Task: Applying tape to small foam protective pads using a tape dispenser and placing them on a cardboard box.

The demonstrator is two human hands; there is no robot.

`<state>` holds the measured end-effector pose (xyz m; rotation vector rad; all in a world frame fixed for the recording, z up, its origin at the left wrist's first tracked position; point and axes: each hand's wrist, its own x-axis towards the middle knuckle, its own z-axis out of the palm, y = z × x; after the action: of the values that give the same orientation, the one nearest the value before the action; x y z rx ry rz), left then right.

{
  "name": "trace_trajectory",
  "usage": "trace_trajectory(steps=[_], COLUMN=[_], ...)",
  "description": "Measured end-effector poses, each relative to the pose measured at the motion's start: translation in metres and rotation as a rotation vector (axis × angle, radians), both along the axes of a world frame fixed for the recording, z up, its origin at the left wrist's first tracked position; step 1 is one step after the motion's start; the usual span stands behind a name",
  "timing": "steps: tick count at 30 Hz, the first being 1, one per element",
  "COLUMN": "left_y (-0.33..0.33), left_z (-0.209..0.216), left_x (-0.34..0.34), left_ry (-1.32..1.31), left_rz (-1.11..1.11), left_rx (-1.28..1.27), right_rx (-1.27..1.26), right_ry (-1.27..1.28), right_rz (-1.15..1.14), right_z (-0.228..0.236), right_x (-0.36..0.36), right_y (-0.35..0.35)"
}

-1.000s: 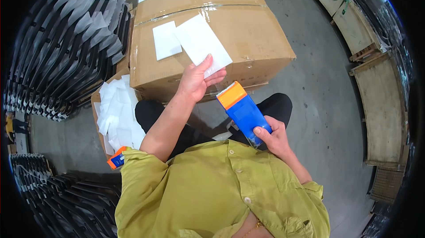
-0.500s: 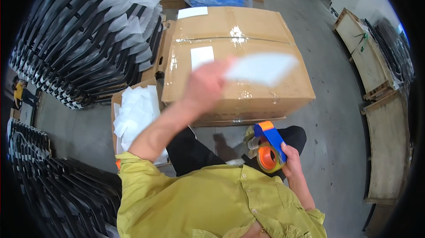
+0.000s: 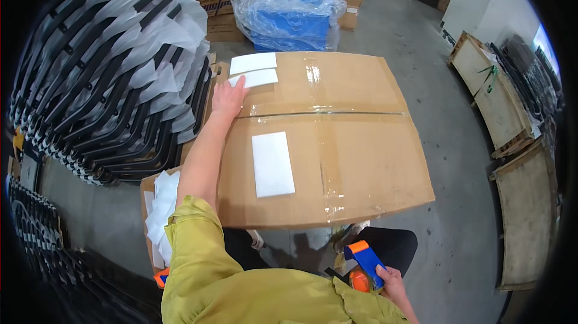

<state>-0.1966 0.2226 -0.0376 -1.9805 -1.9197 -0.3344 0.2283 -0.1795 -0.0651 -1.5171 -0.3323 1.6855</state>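
Note:
My left hand (image 3: 229, 100) reaches to the far left of a large taped cardboard box (image 3: 367, 155). Its fingers are apart, and the thumb touches the edge of a white sheet (image 3: 260, 77). That sheet lies flat, close against another white sheet (image 3: 253, 62) at the far edge. A third white sheet (image 3: 274, 164) rests nearer, left of the middle seam. Low at the right, over my thigh, my right hand (image 3: 394, 285) is closed around a blue and orange tape dispenser (image 3: 367, 259). Its roll is partly hidden below the handle.
An open carton (image 3: 147, 203) of white sheets stands at the near left. Stacked black metal frames (image 3: 120, 107) with white wrapping crowd the left side. A plastic-covered blue bin (image 3: 295, 23) is behind the box. Wooden crates (image 3: 527, 203) line the right wall.
My left hand has moved forward and left, and the white sheet it held in the air now lies on the box. My right hand keeps the tape dispenser, now lower in view.

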Motion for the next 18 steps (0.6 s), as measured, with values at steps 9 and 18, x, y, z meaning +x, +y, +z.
trace_trajectory(steps=[9, 18], left_y=[0.007, -0.104], left_z=[0.015, 0.02], left_x=[0.011, 0.059], left_ry=[0.103, -0.308], left_rz=[0.05, -0.515], left_rx=[-0.111, 0.059], right_rx=[-0.005, 0.054], right_ry=[-0.071, -0.034], right_rz=[0.082, 0.08], right_z=[-0.005, -0.003], right_x=[-0.002, -0.001], right_y=[0.017, 0.002])
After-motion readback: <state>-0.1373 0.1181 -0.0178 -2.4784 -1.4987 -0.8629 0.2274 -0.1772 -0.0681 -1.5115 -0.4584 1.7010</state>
